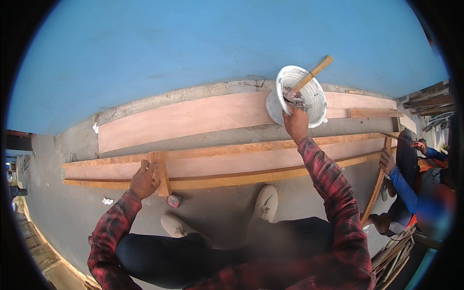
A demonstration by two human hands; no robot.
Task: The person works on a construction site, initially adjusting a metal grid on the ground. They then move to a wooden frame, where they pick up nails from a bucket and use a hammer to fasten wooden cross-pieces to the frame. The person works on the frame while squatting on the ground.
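So counting it up: one white plastic bucket (296, 94), one wooden-handled tool (309, 76) sticking out of it, and one long wooden frame (232, 166) made of two pale rails with a short upright block (161, 172) between them. Behind the frame lies one wide reddish plywood board (193, 118), right along the foot of the blue wall (193, 48).

The bucket sits on the far side of the frame, on top of that plywood board, tipped toward the camera so you can see grey stuff inside. The right hand (296, 123) reaches across the frame and its fingers are closed on the bucket's near rim. The left hand (144, 180) is well away from the bucket, at the frame's left part, fingers curled loosely over the rail just beside the upright block, not gripping anything else.

On the near side of the frame there's one small red round thing (173, 200) on the concrete floor (217, 212), next to two pale shoes (266, 203). At the frame's right end another person's hand (386, 161) in a blue sleeve touches a thin wooden strip (377, 186).
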